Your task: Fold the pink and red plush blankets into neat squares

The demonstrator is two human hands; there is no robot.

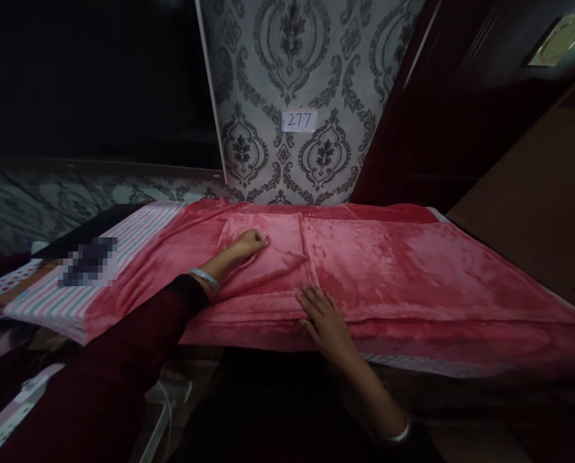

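A pink-red plush blanket lies spread along the table, with a folded-over layer near its middle. My left hand is closed, fingers pinched together on the folded layer of the blanket; part of the grip is hidden by the hand itself. Creases run rightward from those fingers toward a raised vertical edge in the plush. My right hand lies flat and open on the blanket's front edge, fingers stretched out and slightly apart. Both wrists wear silvery bangles.
A striped cloth shows under the blanket at left, with a blurred dark object on it. Behind are a dark screen and patterned wall with a "277" label. A large brown panel leans at right.
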